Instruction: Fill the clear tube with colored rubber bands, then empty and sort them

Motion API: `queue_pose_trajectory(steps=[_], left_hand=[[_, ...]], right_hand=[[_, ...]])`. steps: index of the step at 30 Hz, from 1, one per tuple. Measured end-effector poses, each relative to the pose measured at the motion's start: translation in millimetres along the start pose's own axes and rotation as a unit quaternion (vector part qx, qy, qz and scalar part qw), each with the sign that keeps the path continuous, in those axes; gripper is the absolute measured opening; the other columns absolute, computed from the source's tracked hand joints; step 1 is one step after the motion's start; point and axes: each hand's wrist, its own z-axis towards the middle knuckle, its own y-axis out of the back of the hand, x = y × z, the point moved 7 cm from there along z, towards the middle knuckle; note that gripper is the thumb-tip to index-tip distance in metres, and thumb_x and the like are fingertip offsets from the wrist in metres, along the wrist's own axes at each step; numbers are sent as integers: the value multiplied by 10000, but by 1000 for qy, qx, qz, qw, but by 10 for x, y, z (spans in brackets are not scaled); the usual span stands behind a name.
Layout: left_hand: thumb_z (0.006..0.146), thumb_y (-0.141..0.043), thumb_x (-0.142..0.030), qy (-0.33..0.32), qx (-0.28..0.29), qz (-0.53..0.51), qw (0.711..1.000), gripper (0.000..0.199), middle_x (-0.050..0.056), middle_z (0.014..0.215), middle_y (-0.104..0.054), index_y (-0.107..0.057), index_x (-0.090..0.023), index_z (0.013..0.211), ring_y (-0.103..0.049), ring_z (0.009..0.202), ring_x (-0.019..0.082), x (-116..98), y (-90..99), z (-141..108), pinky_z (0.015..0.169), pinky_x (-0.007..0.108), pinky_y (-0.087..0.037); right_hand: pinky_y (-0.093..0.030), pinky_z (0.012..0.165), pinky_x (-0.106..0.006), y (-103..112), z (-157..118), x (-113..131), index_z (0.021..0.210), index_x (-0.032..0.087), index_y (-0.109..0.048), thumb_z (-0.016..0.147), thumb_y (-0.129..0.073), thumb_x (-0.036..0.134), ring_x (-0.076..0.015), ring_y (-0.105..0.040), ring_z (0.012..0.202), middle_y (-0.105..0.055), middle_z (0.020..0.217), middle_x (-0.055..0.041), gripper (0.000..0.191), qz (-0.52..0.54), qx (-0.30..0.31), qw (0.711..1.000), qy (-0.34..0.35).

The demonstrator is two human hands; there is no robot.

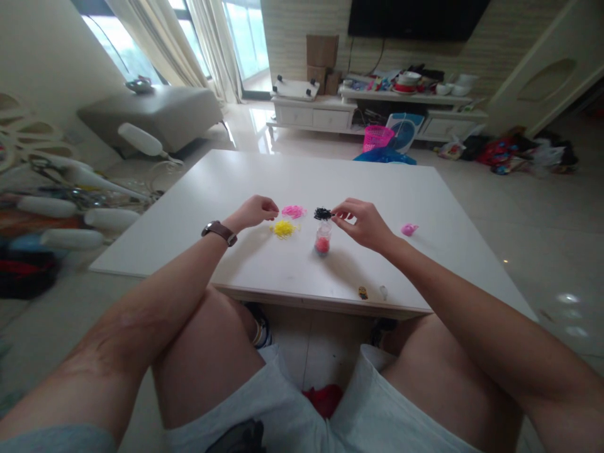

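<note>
My left hand [258, 211], with a watch on its wrist, hovers just left of a loose pile of pink strips [294, 212] and a yellow pile [284, 229]. Its fingertips are drawn together; what they hold, if anything, cannot be made out. My right hand [361, 221] reaches to the right edge of a black pile [323, 214], its thumb and finger pinched at a small black piece. Between the hands and nearer me, a small clear bottle [323, 243] stands upright with coral-red contents low inside.
On the white table [255, 182] lie a pink lump [409, 229] at right, a yellow cartoon figure [362, 292] and a small clear piece [384, 292] by the front edge. Beyond the table are a pink basket [377, 136] and a cabinet [311, 116].
</note>
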Motion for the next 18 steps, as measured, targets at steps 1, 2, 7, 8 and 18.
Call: queue_pose_trajectory(steps=[1,2,7,8,18], left_hand=[[690,-774,-259,-30,-3,-3,1000,144,56,718,-744,-751,-150,780,-682,678,174,-110,-30,-12,667,285,-531],[691,-781,-276,-59,-9,-6,998,157,55,720,-744,-751,-148,777,-679,679,171,-223,-61,-27,675,288,-535],[737,-771,-292,-167,-33,-25,985,154,56,718,-750,-747,-140,746,-675,687,167,-756,-274,-122,666,281,-538],[753,-758,-273,-186,-35,-25,982,132,57,734,-758,-755,-141,759,-681,698,165,-849,-319,-143,677,280,-542],[820,-707,-111,-348,3,43,936,89,26,791,-761,-769,-172,800,-687,735,131,-1351,-656,-384,749,238,-536]], right_hand=[[-495,724,-321,27,0,-7,919,192,-746,925,-641,225,-186,-634,776,-691,874,-60,110,-12,-6,1000,-3],[-496,733,-327,50,-1,-17,918,195,-742,929,-628,219,-196,-633,807,-687,884,-65,117,-22,-12,1000,-6],[-497,760,-345,79,-21,-83,935,196,-729,933,-599,210,-222,-615,881,-675,925,-78,131,-53,-15,998,-26],[-495,764,-346,71,-27,-88,940,196,-728,931,-597,210,-223,-612,885,-673,933,-78,132,-57,-11,998,-30],[-476,837,-380,17,-50,-53,953,206,-733,918,-597,225,-251,-600,939,-665,960,-85,142,-83,16,996,-38]])
